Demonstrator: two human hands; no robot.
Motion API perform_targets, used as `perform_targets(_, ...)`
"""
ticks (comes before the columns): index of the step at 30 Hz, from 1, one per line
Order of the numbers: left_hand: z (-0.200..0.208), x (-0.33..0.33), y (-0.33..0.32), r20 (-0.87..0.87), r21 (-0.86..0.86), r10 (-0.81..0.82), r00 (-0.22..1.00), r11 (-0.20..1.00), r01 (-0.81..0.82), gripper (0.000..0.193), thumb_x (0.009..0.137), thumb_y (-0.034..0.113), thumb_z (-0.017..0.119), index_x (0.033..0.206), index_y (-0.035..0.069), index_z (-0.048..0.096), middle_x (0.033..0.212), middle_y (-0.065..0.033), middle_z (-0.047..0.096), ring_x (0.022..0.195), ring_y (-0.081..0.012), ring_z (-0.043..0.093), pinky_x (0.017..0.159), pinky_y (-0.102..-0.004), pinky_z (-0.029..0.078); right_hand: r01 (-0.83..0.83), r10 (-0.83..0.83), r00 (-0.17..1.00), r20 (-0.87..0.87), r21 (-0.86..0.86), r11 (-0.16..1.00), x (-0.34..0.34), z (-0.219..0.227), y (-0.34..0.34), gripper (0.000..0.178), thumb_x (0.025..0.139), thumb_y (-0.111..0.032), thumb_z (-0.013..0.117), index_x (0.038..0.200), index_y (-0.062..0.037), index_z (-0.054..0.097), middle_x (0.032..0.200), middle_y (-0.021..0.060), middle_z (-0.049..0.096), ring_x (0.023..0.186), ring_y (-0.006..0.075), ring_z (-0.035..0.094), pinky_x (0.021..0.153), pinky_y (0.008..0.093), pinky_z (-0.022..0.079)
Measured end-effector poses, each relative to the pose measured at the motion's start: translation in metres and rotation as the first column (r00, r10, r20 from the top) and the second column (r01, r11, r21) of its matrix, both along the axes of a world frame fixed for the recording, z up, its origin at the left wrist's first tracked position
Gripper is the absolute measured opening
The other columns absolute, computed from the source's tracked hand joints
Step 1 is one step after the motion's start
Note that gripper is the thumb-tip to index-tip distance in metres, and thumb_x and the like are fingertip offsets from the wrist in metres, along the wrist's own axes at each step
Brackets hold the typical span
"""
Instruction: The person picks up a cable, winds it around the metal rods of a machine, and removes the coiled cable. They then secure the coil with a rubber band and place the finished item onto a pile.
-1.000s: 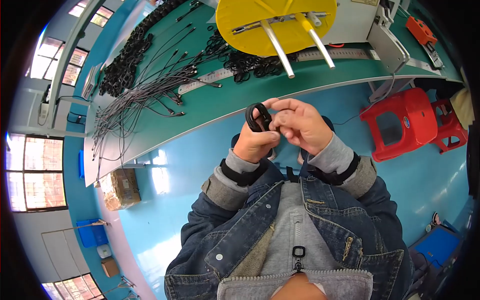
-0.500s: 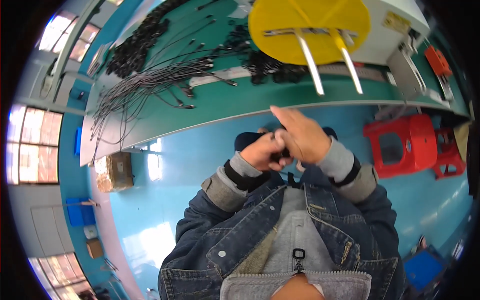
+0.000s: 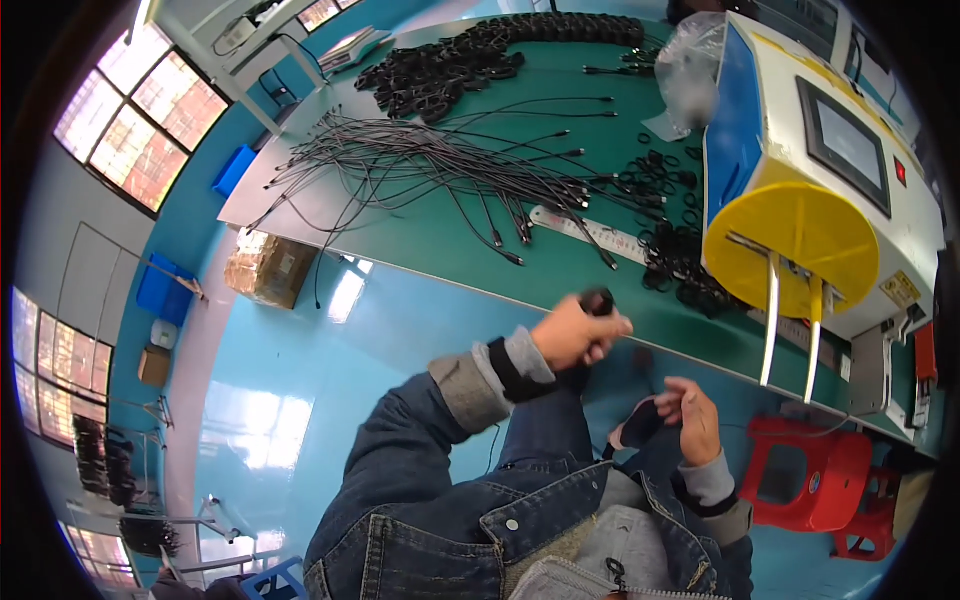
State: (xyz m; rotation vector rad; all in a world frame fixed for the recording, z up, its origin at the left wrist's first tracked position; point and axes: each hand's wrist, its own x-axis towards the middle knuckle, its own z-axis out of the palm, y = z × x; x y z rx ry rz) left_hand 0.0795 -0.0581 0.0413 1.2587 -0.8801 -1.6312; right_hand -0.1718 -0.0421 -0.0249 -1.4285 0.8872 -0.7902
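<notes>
My left hand (image 3: 580, 332) is closed around a dark cable bundle (image 3: 598, 300), just off the front edge of the table. Only the top of that bundle shows above the fist. Lower and to the right, my right hand (image 3: 692, 418) is held over my lap, fingers loosely apart and nothing visible in it. Long black cables (image 3: 430, 160) lie spread on the green tabletop (image 3: 560, 290), some with their plugs near the front edge. A large pile of coiled black cables (image 3: 440, 85) lies behind them.
A white and blue machine (image 3: 745, 120) with a yellow disc (image 3: 800, 240) and two prongs stands at the right. Small black loops (image 3: 685, 270) lie beside a steel ruler (image 3: 590, 235). Red stools (image 3: 815, 480) and a cardboard box (image 3: 270, 268) stand on the floor.
My hands were together and have come apart; the left one has moved toward the table with the bundle, the right one toward the lower right. My view has turned leftward.
</notes>
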Motion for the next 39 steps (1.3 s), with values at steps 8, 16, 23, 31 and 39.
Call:
perform_targets(8, 0.110, 0.259, -0.152, -0.122, -0.421, 0.590, 0.798, 0.698, -0.580, 0.048, 0.087, 0.044, 0.052, 0.108, 0.002, 0.048, 0.102, -0.0160, 0.056, 0.090, -0.0251, 0.054, 0.075, -0.0421, 0.045, 0.279, -0.217, 0.936, -0.279, 0.209, 0.937, -0.056, -0.064, 0.029, 0.039, 0.095, -0.032, 0.038, 0.104, 0.0015, 0.055, 0.087, 0.0076, 0.061, 0.072, 0.0106, 0.055, 0.060, 0.0232, 0.044)
perform_targets(16, -0.022, 0.279, -0.152, 0.981, -0.161, 0.156, 0.113, 0.986, 0.032, 0.064, 0.074, 0.045, 0.061, 0.116, -0.002, 0.050, 0.109, -0.0220, 0.056, 0.103, -0.0359, 0.053, 0.085, -0.0414, 0.044, 0.518, -0.559, 0.725, -0.404, -0.216, 0.828, -0.182, -0.279, 0.171, 0.032, 0.092, -0.028, 0.041, 0.101, -0.0005, 0.055, 0.097, 0.0110, 0.056, 0.085, 0.0196, 0.054, 0.072, 0.0324, 0.044)
perform_targets(23, -0.022, 0.252, -0.104, 0.967, -0.192, 0.206, -0.151, 0.976, 0.103, 0.069, 0.078, 0.040, 0.060, 0.131, 0.007, 0.031, 0.113, -0.0194, 0.053, 0.105, -0.0374, 0.051, 0.084, -0.0470, 0.043, 0.607, -0.567, 0.787, -0.243, 0.143, 0.782, -0.196, -0.343, 0.241, 0.029, 0.091, -0.028, 0.043, 0.095, -0.0026, 0.055, 0.089, 0.0102, 0.057, 0.077, 0.0196, 0.055, 0.066, 0.0317, 0.045)
perform_targets(31, -0.007, 0.256, -0.125, 0.969, -0.161, 0.189, -0.160, 0.972, 0.170, 0.033, 0.078, 0.031, 0.059, 0.105, 0.012, 0.055, 0.090, -0.0112, 0.063, 0.089, -0.0318, 0.059, 0.073, -0.0444, 0.045, 0.608, -0.659, 0.749, -0.076, 0.475, 0.636, -0.219, -0.355, 0.294, 0.026, 0.090, -0.028, 0.045, 0.089, -0.0049, 0.055, 0.080, 0.0093, 0.058, 0.068, 0.0195, 0.056, 0.059, 0.0310, 0.046)
perform_targets(39, 0.020, 0.241, -0.105, 0.593, -0.618, 0.756, -0.278, 0.649, 0.445, 0.011, 0.079, 0.018, 0.058, 0.087, 0.010, 0.060, 0.076, -0.0075, 0.060, 0.073, -0.0272, 0.058, 0.068, -0.0392, 0.042, 0.651, -0.727, 0.669, -0.151, 0.591, 0.476, -0.314, -0.286, 0.261, 0.022, 0.089, -0.027, 0.048, 0.084, -0.0064, 0.056, 0.072, 0.0069, 0.058, 0.060, 0.0163, 0.055, 0.051, 0.0277, 0.045)
